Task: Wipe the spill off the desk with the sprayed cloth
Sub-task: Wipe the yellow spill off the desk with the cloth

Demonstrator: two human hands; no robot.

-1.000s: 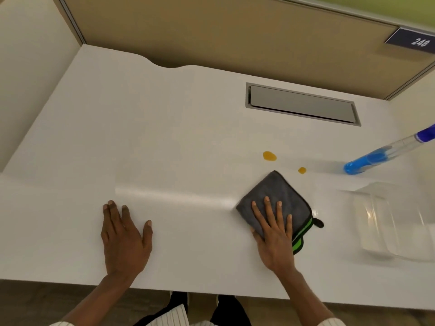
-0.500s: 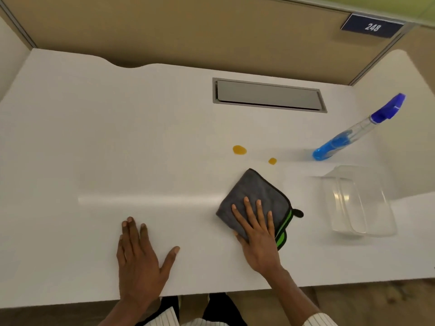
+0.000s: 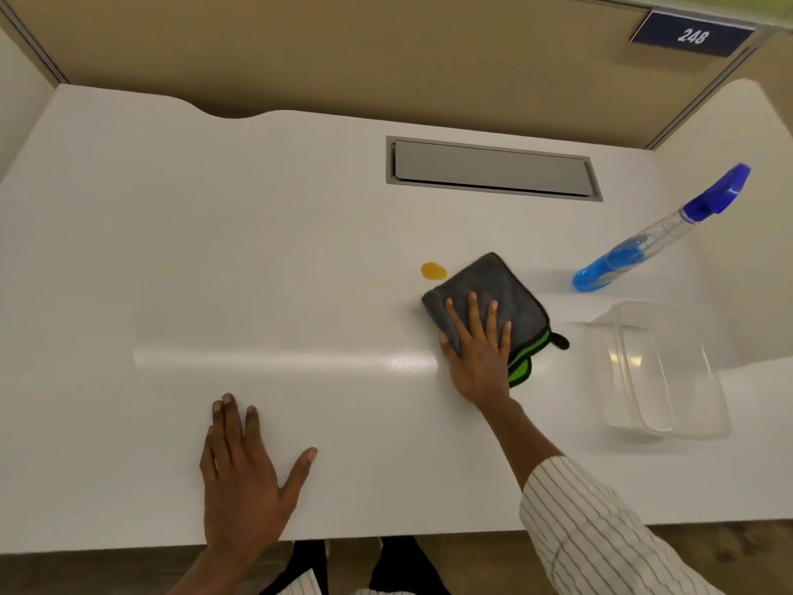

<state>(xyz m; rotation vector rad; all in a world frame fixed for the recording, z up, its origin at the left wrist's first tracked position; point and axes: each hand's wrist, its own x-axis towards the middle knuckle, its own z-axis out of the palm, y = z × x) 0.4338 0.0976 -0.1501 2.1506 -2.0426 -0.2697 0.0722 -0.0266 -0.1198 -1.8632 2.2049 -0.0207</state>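
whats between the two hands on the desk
Nothing: in the head view only bare white desk with a strip of glare lies between the left hand and the right hand, which presses the grey cloth.

A blue-capped spray bottle (image 3: 652,240) stands at the right beside a clear plastic container (image 3: 661,371), with a grey recessed cable hatch (image 3: 493,168) farther back and a dark "248" sign (image 3: 691,35) on the tan partition (image 3: 343,49).
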